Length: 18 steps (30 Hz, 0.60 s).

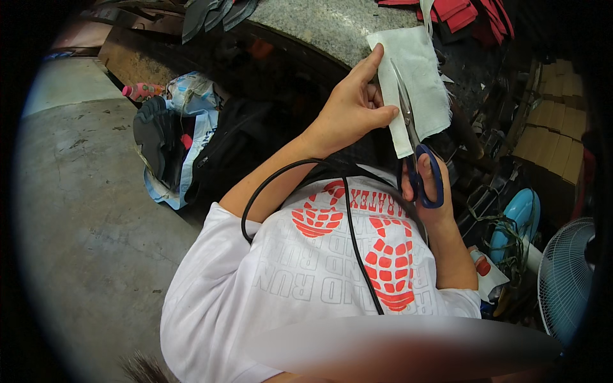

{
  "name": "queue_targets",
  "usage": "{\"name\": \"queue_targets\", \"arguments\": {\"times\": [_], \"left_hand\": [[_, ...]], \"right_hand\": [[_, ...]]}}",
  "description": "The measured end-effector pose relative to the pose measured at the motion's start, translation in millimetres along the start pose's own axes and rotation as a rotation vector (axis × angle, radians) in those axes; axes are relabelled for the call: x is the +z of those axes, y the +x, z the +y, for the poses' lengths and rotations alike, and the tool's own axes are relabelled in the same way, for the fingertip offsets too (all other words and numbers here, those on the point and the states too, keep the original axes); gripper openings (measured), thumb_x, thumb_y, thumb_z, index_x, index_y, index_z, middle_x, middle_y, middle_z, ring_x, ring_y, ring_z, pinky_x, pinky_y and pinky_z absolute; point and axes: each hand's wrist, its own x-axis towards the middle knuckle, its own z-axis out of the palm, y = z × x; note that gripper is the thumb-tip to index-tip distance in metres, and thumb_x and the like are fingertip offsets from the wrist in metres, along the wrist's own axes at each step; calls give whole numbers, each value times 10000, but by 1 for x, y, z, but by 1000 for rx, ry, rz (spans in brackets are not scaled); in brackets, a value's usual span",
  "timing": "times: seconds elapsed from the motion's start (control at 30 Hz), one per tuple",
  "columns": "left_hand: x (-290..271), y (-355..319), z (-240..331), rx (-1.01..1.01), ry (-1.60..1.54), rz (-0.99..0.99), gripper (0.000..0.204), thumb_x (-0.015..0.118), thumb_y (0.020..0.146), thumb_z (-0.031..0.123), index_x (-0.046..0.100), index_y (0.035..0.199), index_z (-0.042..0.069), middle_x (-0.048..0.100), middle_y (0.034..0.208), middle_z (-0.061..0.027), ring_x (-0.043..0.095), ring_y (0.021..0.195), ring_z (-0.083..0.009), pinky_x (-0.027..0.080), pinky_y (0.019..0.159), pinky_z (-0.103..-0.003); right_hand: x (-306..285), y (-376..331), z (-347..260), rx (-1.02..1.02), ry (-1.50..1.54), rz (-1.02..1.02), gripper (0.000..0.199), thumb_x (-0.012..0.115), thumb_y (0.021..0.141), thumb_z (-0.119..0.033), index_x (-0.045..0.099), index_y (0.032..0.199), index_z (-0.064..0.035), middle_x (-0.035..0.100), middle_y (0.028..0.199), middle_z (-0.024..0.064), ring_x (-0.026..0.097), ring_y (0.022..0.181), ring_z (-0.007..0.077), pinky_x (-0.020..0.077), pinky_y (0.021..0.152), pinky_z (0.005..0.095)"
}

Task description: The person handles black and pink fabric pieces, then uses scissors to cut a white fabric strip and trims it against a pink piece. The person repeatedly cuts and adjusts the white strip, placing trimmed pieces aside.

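While hands (348, 112) (429, 186) clamp, left on cloth (426, 83), right on scissors (410, 124) pointing away, long axis leaning left

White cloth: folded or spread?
Spread: the white cloth shows its broad face, left hand holding one edge. Any doubling underneath: cannot tell.

Red, grey lettering (373, 201) on shirt (214, 287)

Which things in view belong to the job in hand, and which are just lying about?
In use:
White cloth, held by the left hand
Blue-handled scissors, in the right hand

Apparently just lying about:
Red pieces near the top edge, though I can't be sure
Pink bottle
Plastic bag
Fan
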Motion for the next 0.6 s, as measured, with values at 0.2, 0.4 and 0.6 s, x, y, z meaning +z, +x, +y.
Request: {"name": "queue_targets", "arguments": {"times": [0.2,0.4,0.6], "left_hand": [[4,-2,1,-22,-11,-61,937,696,867,-51,125,1606,24,616,1066,-77,596,895,-91,547,803,-259],[3,-3,5,-54,5,-53,938,689,859,-61,133,1609,31,591,1074,-75,574,870,-85,538,787,-251],[1,-5,10,-66,11,-83,928,690,849,-70,162,1605,30,583,1066,-75,558,859,-80,528,779,-242]], "right_hand": [[0,8,-3,-10,13,11,563,490,1011,-579,579,945,-27,533,689,3,482,514,68,364,501,200],[-1,9,-9,13,2,-9,556,515,998,-585,589,967,-35,552,702,9,485,511,65,373,489,200],[-3,23,-7,5,36,29,572,531,980,-612,594,932,-46,546,649,-1,496,494,60,361,477,190]]}}
